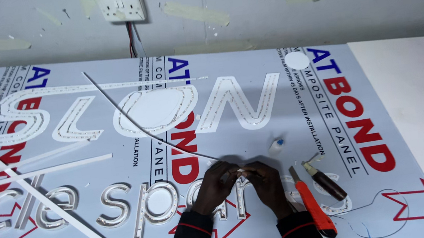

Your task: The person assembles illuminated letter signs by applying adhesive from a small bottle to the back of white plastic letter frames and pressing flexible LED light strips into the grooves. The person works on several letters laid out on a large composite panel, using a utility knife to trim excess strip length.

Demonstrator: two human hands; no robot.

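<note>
Both hands, left point(213, 187) and right point(268, 183), pinch a thin white strip point(241, 171) above a letter point(238, 200) on the panel point(275, 112), an orange knife point(314, 209) just beside.

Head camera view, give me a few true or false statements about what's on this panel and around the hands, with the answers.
1. Both hands, the left hand and the right hand, meet over a small white piece on the panel. True.
2. The orange utility knife lies left of the left hand. False: it lies just right of the right hand.
3. A small white bottle sits on the panel above the hands. True.
4. The wall socket has no wires below it. False: wires hang down from it.
5. The brown-handled tool is held in the right hand. False: it lies on the panel beside the knife.
</note>
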